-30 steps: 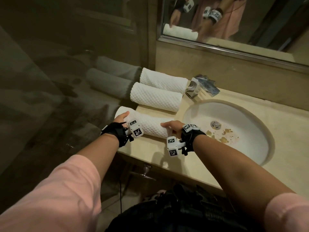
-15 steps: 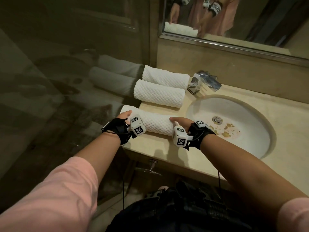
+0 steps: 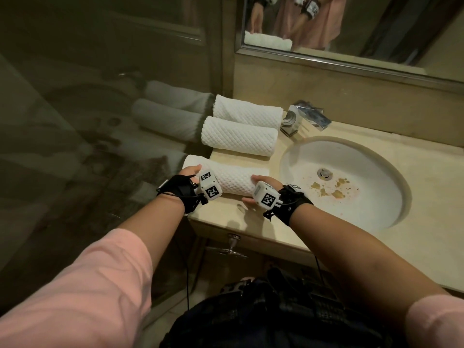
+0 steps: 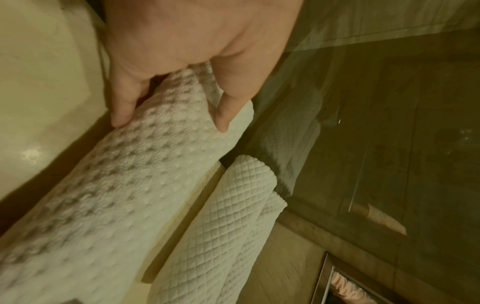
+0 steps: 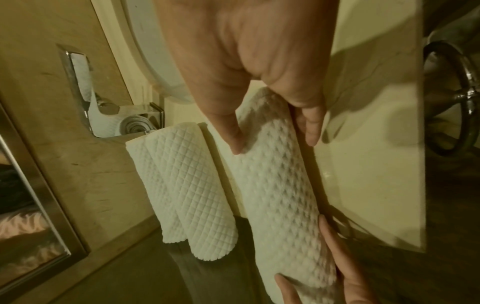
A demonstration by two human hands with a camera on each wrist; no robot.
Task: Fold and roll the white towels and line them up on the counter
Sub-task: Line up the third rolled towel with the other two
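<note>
Beige stone worktop [image 3: 251, 222] in a dim bathroom, white sink [image 3: 376, 209] stained brown beside a chrome tap [image 3: 296, 121], mirror [image 3: 351, 33] above; no readable writing; 2 rolled towels [image 3: 238, 139] sit at the back, and left hand [image 3: 190, 172] and right hand [image 3: 266, 183] each have their grip wrapped round an end of the third towel roll [image 3: 233, 182] at the front edge

bathroom | sink [image 3: 371, 156] | faucet [image 3: 298, 119] | mirror [image 3: 351, 33] | counter [image 3: 426, 222]
</note>
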